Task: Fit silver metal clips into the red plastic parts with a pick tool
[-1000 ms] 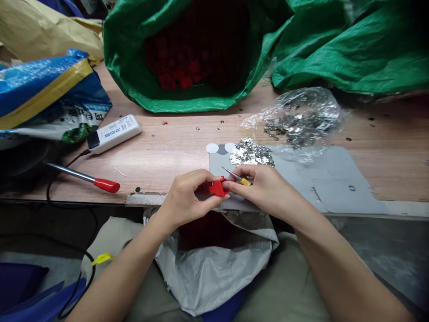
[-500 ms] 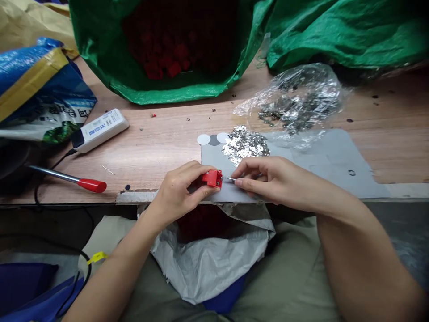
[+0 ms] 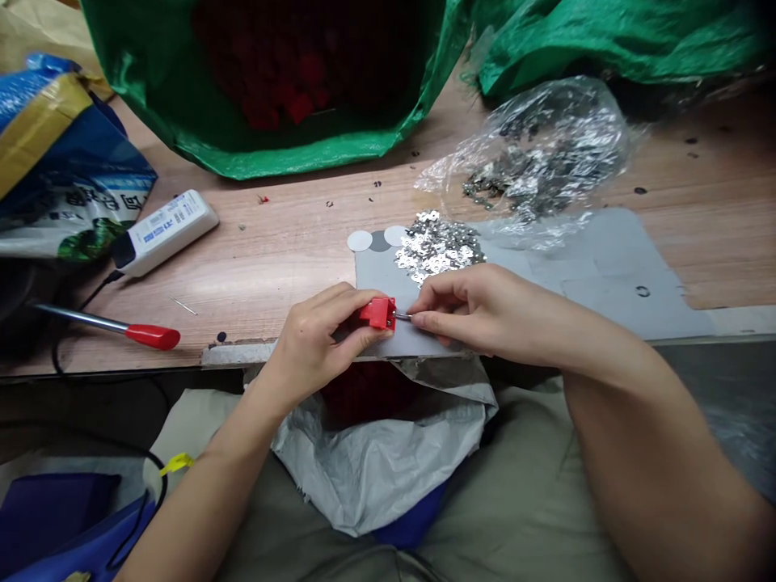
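Between the thumb and fingers of my left hand (image 3: 318,335) is a small red plastic block (image 3: 378,313), held just above the table's front edge. My right hand (image 3: 466,311) pinches a thin metal piece (image 3: 403,316), whose tip meets the right face of the block. How far it goes into the block I cannot tell. Just behind my hands, a pile of small flat metal plates (image 3: 437,249) lies on a grey mat (image 3: 612,275). Below the table edge, an open white sack (image 3: 388,469) on my lap has red pieces inside.
A green sack (image 3: 315,162) with red parts stands open at the back. More metal parts lie in a clear plastic bag (image 3: 546,153). To the left are a white box-shaped device (image 3: 170,230) with a cable and a red-handled lever (image 3: 151,335).
My right hand has brought the metal piece closer, and its tip now meets the red block. The whole view has shifted slightly. My left hand keeps its grip.
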Tool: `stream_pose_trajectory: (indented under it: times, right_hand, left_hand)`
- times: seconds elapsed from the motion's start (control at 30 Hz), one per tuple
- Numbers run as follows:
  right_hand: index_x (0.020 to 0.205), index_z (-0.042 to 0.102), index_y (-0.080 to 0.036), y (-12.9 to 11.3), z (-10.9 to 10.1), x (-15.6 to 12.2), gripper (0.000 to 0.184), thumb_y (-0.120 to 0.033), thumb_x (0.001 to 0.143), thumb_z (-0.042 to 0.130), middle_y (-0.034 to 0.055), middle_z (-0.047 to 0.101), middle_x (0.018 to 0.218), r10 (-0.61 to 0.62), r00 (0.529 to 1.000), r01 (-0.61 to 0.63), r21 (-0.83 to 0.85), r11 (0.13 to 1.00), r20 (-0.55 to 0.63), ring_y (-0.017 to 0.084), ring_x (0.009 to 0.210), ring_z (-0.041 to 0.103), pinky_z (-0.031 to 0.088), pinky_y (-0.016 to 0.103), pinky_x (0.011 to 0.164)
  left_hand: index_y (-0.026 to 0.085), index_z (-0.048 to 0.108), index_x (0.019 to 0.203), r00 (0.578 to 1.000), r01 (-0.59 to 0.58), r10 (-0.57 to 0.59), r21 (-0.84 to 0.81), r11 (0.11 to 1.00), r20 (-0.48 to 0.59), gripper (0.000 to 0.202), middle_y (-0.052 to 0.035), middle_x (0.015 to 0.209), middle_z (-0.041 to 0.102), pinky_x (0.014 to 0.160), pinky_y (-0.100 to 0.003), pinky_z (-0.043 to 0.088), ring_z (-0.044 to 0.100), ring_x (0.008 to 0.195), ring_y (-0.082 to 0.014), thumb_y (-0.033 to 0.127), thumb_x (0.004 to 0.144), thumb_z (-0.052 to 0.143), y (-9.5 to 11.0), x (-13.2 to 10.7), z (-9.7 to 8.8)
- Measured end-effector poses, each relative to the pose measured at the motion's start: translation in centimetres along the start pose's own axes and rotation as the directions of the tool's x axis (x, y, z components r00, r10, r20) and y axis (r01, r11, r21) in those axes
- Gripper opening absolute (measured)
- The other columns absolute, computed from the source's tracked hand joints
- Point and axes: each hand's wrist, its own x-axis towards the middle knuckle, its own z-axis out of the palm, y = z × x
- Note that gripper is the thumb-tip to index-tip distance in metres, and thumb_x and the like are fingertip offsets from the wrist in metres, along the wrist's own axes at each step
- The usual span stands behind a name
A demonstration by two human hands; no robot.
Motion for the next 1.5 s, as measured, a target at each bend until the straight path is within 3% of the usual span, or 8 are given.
stream_pose_trajectory:
  times: [0.43, 0.77, 0.93, 1.5]
  right_hand:
    - [0.075, 0.065, -0.016, -0.2, 1.0, 0.0, 0.011, -0.018, 0.085, 0.061, -0.0021, 0.061, 0.064, -0.084, 0.986, 0.073, -0.077, 0.994, -0.145, 0.011, 0.057, 0.051, 0.03, 0.025, 0.054]
    - [0.075, 0.065, -0.014, -0.7, 2.3, -0.2, 0.011, -0.013, 0.084, 0.06, 0.0029, 0.061, 0.073, -0.14, 0.947, 0.082, -0.202, 0.976, -0.289, 0.013, 0.066, 0.048, 0.026, 0.026, 0.06]
    - [0.078, 0.067, -0.014, -0.6, 1.6, -0.3, 0.009, -0.012, 0.084, 0.06, 0.0014, 0.061, 0.074, -0.13, 0.972, 0.107, -0.125, 0.986, -0.197, 0.012, 0.066, 0.049, 0.028, 0.025, 0.062]
    - [0.069, 0.062, -0.017, -1.8, 1.7, 0.1, 0.011, -0.015, 0.08, 0.059, 0.0024, 0.058, 0.064, -0.044, 0.974, -0.015, -0.26, 0.965, -0.221, 0.014, 0.06, 0.046, 0.026, 0.027, 0.056]
  left_hand:
    - [0.015, 0.068, 0.105, 0.999, 0.019, -0.021, 0.066, 0.998, 0.024, 0.02, -0.0012, 0.081, 0.064, 0.067, -0.021, 0.044, 0.057, 0.072, -0.0105, 0.02, 0.086, 0.071, 0.3, 0.2, -0.1]
    - [0.016, 0.068, 0.107, 0.997, 0.045, -0.051, 0.105, 0.993, 0.05, 0.021, -0.0016, 0.082, 0.065, 0.065, -0.023, 0.044, 0.057, 0.071, -0.0112, 0.024, 0.088, 0.069, 0.7, 0.4, -0.2]
    - [0.016, 0.069, 0.107, 0.993, 0.1, -0.104, 0.075, 0.992, 0.054, 0.023, -0.0024, 0.086, 0.067, 0.067, -0.024, 0.045, 0.059, 0.074, -0.012, 0.026, 0.087, 0.07, 0.6, 0.3, -0.3]
    - [0.016, 0.07, 0.105, 0.998, 0.036, -0.04, 0.084, 0.996, 0.04, 0.022, -0.0024, 0.081, 0.067, 0.064, -0.023, 0.045, 0.058, 0.069, -0.0113, 0.026, 0.086, 0.071, 0.4, 0.5, -0.2]
